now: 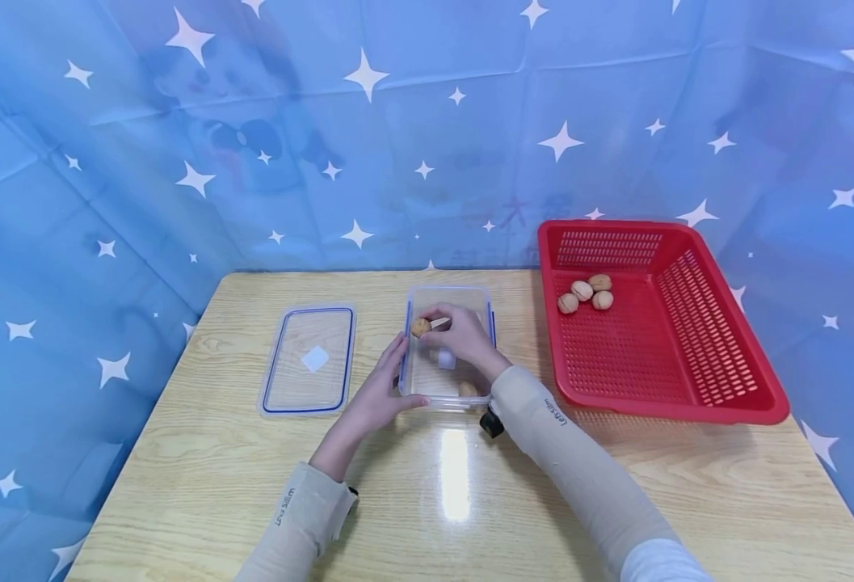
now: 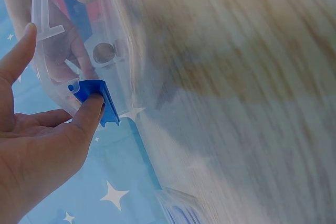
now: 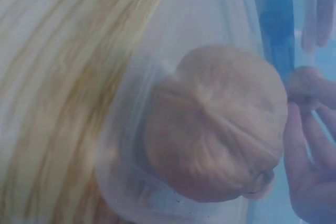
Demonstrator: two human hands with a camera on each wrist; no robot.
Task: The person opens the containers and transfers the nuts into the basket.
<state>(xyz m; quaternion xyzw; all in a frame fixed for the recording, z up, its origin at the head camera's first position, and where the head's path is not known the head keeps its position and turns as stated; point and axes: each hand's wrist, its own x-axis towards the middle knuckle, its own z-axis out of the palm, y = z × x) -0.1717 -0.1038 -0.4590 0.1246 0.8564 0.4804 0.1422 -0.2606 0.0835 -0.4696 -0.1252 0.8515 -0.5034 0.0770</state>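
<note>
A clear plastic container (image 1: 450, 289) with blue side latches stands mid-table. My right hand (image 1: 463, 333) reaches into it from the right, pinching a walnut (image 1: 420, 327) between thumb and fingers near the left wall. My left hand (image 1: 376, 394) rests at the front left corner, fingers along the left side and thumb at the front edge. In the left wrist view, a fingertip touches the blue latch (image 2: 97, 90). One walnut (image 1: 468, 390) lies in the container's front right corner and looks large in the right wrist view; another walnut (image 2: 104, 52) shows through the wall.
To the left, a clear lid (image 1: 292, 368) with a blue seal lies flat on the table. A red plastic basket (image 1: 742, 356) stands on the right, with several walnuts (image 1: 582, 291) in its far left part. Behind the table hangs a blue star-patterned cloth (image 1: 427, 121).
</note>
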